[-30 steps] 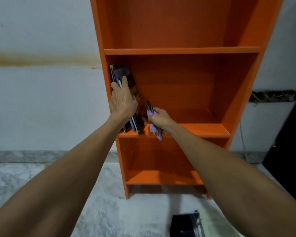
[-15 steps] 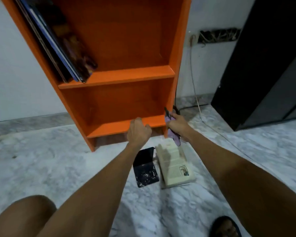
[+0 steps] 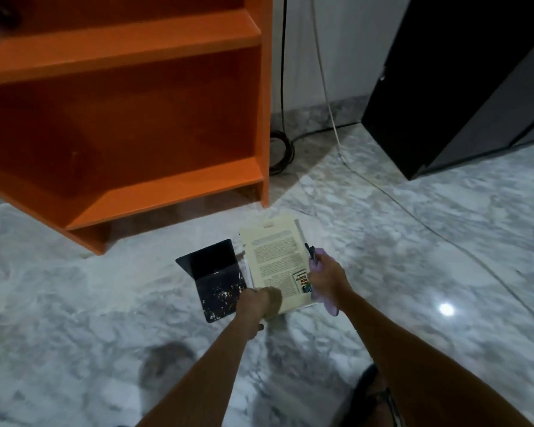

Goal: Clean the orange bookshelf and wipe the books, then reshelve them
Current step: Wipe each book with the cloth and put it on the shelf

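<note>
The orange bookshelf (image 3: 167, 186) stands on the marble floor, its two lower shelves bare. In front of it a cream book (image 3: 275, 257) lies flat with printed text facing up, on top of other papers. A black book (image 3: 216, 278) lies beside it on the left, its cover propped open. My left hand (image 3: 258, 303) is down on the cream book's near left corner, fingers curled over the edge. My right hand (image 3: 324, 278) hovers at the book's right edge, holding a purple cloth (image 3: 330, 308) together with a slim dark object (image 3: 309, 251).
A black cabinet (image 3: 460, 87) stands at the right against the wall. A coiled black cable (image 3: 282, 149) and a white cable (image 3: 330, 112) run down beside the shelf and across the floor. My sandalled foot (image 3: 373, 392) is at the bottom right.
I have bent down from the shelf to the floor. My left hand left the shelved books and came down onto the cream book; my right hand followed, still holding the cloth.
</note>
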A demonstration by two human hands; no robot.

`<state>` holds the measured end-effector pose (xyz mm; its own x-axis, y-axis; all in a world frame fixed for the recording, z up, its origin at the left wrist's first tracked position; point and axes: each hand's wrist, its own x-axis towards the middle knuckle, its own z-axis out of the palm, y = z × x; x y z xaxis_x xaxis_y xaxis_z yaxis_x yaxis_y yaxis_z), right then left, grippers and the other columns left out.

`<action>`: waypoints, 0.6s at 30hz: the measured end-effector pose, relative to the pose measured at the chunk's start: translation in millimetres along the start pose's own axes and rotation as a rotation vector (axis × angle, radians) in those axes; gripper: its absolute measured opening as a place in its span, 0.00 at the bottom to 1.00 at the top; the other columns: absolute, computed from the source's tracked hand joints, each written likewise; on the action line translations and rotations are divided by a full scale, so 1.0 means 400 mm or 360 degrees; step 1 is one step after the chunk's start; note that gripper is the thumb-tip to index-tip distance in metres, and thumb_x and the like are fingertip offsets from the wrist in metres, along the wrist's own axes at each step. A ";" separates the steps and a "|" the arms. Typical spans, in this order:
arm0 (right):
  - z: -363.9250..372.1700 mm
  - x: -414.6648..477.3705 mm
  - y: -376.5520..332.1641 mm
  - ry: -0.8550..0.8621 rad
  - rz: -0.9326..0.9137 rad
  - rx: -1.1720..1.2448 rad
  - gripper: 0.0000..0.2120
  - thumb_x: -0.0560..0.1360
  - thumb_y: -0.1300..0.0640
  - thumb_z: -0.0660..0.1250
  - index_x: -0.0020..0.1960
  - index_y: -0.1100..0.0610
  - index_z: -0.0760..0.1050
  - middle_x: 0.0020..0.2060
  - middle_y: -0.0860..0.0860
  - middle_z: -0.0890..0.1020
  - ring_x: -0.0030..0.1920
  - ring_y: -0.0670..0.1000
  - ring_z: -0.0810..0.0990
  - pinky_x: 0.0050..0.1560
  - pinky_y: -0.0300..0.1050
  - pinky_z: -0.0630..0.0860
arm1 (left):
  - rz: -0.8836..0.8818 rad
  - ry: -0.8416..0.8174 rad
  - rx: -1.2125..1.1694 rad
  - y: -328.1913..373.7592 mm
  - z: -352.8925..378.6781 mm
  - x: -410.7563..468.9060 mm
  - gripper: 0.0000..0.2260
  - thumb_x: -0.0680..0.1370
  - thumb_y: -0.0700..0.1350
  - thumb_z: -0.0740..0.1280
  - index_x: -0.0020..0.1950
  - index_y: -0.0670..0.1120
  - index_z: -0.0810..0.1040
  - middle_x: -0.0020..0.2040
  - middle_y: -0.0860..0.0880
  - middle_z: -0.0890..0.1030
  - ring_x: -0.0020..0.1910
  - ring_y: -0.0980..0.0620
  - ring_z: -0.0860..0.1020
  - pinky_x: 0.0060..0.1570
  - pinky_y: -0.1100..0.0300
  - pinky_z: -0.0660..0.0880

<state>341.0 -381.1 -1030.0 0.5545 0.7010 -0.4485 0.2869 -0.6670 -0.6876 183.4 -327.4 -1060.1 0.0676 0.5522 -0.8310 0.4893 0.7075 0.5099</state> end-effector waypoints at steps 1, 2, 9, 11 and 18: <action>0.012 0.015 0.024 -0.0029 0.0008 -0.0001 0.08 0.75 0.56 0.65 0.54 0.49 0.75 0.48 0.47 0.82 0.50 0.51 0.82 0.46 0.44 0.79 | -0.0038 -0.0024 -0.0043 -0.002 0.006 0.005 0.18 0.77 0.51 0.66 0.63 0.43 0.73 0.59 0.41 0.77 0.54 0.41 0.77 0.43 0.51 0.77; 0.017 0.020 0.030 -0.0034 0.0027 -0.0008 0.10 0.75 0.56 0.65 0.55 0.50 0.75 0.48 0.47 0.82 0.51 0.51 0.81 0.46 0.44 0.78 | -0.0057 -0.0039 -0.0080 0.000 0.011 0.007 0.18 0.77 0.51 0.66 0.63 0.43 0.72 0.59 0.41 0.77 0.55 0.41 0.76 0.44 0.51 0.76; 0.002 0.021 0.021 -0.0085 0.0195 0.0167 0.09 0.69 0.55 0.66 0.48 0.53 0.74 0.44 0.52 0.82 0.49 0.56 0.81 0.54 0.54 0.79 | -0.0089 -0.0158 -0.0354 0.004 0.007 0.033 0.16 0.77 0.42 0.66 0.64 0.43 0.71 0.55 0.42 0.78 0.53 0.42 0.76 0.44 0.50 0.76; 0.002 0.033 0.039 -0.0102 0.0258 0.0226 0.16 0.63 0.52 0.63 0.49 0.55 0.75 0.47 0.55 0.83 0.50 0.58 0.81 0.55 0.56 0.79 | 0.0002 -0.0206 -0.0495 0.008 0.011 0.031 0.16 0.77 0.38 0.68 0.64 0.44 0.70 0.54 0.44 0.78 0.51 0.43 0.78 0.45 0.45 0.80; -0.028 -0.004 0.033 -0.0275 0.0477 0.0448 0.11 0.69 0.58 0.67 0.51 0.60 0.76 0.46 0.60 0.80 0.42 0.59 0.80 0.41 0.53 0.79 | 0.0209 -0.0444 -0.0585 0.053 -0.026 -0.017 0.19 0.75 0.31 0.67 0.63 0.43 0.72 0.58 0.43 0.81 0.55 0.41 0.80 0.52 0.45 0.80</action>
<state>352.5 -393.9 -1032.0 0.4351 0.5351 -0.7241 -0.1035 -0.7692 -0.6306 184.3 -311.6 -1041.2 0.3636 0.5438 -0.7564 0.1241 0.7764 0.6178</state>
